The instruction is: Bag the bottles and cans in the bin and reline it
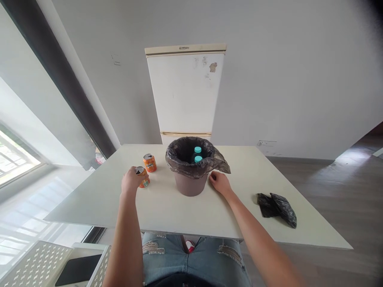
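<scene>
My left hand [130, 179] is wrapped round an orange drink can [145, 182], which stands on the white table. Just behind it is a second orange can [150, 163], upright, with its top opened. In the middle stands a mauve bin [190, 185] lined with a black plastic bag [195, 170] folded over its rim. Two bottles with turquoise caps [198, 150] poke up inside the bin; their lower parts are hidden. My right hand [220, 181] lies on the table close to the bin's right side, fingers loosely curled, with nothing visible in them.
A crumpled black plastic bag [278, 208] lies on the right part of the white table [167, 213]. Behind the table rises a white fridge [184, 91] against a grey wall. At the lower left is a white perforated basket [38, 263] with a dark flat item inside.
</scene>
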Available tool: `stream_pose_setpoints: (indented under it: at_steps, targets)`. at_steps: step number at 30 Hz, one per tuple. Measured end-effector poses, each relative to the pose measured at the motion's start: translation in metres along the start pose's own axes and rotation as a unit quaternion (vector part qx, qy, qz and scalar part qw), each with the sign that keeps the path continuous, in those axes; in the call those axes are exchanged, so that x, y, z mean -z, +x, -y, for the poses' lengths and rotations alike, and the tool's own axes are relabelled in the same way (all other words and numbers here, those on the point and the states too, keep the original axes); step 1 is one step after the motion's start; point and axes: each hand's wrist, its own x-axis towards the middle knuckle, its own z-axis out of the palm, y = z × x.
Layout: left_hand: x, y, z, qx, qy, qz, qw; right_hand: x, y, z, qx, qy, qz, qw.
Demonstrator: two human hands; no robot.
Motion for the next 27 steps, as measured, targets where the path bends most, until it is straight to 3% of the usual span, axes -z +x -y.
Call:
stream_pose_setpoints:
  at_steps: [3,6,8,10,13,16,18,22,25,27]
  targets:
    - [0.016,-0.017,-0.01,0.011,-0.046,-0.076,0.996,0.0,0.0,0.0,-0.004,0.001,0.0,1.0]
    - [0.047,-0.051,-0.035,-0.001,-0.155,-0.217,0.964,0.0,0.0,0.0,-0.006,0.002,0.002,1.0]
    - [0.067,-0.077,-0.058,-0.046,-0.22,-0.277,0.934,0.001,-0.001,0.0,-0.006,0.004,0.004,1.0]
    - [0.083,-0.1,-0.083,-0.14,-0.263,-0.288,0.91,0.002,-0.002,0.001,-0.006,0.006,0.006,1.0]
    - [0.09,-0.121,-0.117,-0.258,-0.262,-0.27,0.89,0.003,-0.003,0.002,-0.005,0.009,0.007,1.0]
    - [0.081,-0.123,-0.145,-0.316,-0.221,-0.225,0.895,0.003,-0.002,0.002,-0.003,0.011,0.009,1.0]
    - [0.072,-0.117,-0.158,-0.349,-0.182,-0.166,0.904,0.003,-0.002,0.001,-0.002,0.012,0.009,1.0]
    - [0.057,-0.096,-0.172,-0.401,-0.083,-0.022,0.912,0.001,-0.001,0.0,-0.003,0.01,0.01,1.0]
    - [0.054,-0.08,-0.175,-0.438,0.0,0.052,0.897,0.001,0.0,0.0,-0.003,0.007,0.012,1.0]
    - [0.053,-0.072,-0.177,-0.424,0.033,0.08,0.902,0.001,0.0,0.0,-0.003,0.006,0.013,1.0]
